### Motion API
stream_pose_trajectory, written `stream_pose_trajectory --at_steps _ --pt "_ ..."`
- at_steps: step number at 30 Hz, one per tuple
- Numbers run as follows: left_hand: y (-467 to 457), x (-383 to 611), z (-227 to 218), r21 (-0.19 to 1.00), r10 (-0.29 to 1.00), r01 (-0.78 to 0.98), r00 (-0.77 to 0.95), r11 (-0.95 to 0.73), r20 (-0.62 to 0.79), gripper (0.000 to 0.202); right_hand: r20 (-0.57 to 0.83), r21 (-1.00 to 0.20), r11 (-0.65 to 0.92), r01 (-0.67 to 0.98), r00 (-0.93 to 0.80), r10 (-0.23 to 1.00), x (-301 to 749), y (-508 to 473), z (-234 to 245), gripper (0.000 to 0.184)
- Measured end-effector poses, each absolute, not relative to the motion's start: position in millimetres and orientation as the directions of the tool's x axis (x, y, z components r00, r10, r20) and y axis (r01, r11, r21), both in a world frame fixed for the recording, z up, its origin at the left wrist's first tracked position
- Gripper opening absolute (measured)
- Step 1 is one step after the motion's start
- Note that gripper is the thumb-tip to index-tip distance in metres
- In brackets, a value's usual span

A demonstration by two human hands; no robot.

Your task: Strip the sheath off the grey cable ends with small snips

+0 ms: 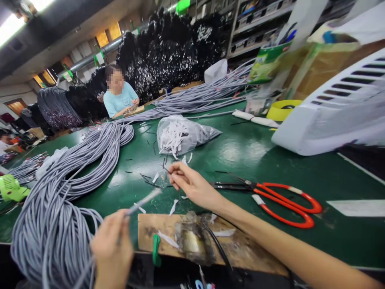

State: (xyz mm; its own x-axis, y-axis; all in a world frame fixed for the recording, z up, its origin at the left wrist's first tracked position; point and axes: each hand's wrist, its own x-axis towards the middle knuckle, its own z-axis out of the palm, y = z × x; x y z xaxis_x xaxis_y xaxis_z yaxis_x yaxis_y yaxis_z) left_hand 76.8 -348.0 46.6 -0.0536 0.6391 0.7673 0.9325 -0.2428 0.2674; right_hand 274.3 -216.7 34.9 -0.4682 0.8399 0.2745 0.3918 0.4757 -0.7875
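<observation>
My left hand (112, 248) is closed around a grey cable (141, 202) whose end points up and to the right, blurred by motion. My right hand (192, 185) is stretched out over the green table (246, 156), thumb and fingers pinched on a thin dark sliver I cannot make out. Just below both hands lies a worn wooden board (240, 249) with a small device taped to it (192, 239). A big bundle of grey cables (60, 200) lies at my left, touching my left hand's side.
Red-handled scissors (282, 200) lie right of my right hand. A clear bag of white strips (180, 134) sits beyond it, with scraps scattered around. A white appliance (337, 108) and yellow tape roll (282, 109) are at right. A person in a blue shirt (118, 100) works across the table.
</observation>
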Motion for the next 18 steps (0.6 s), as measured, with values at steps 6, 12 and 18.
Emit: stream_pose_trajectory --at_steps 6,12,18 --pt "-314 117 16 0.517 0.772 0.814 -0.143 -0.264 0.619 0.017 0.133 -0.972 0.024 -0.235 -0.461 0.877 277 -223 36 0.049" --pt "-303 131 27 0.621 0.890 0.730 -0.040 -0.284 0.455 0.014 0.082 -0.987 0.015 -0.158 -0.423 0.903 278 -227 38 0.040" --pt "-293 149 21 0.691 0.918 0.669 -0.031 -0.275 0.396 0.019 0.033 -0.975 -0.050 -0.217 -0.363 0.931 277 -230 34 0.034"
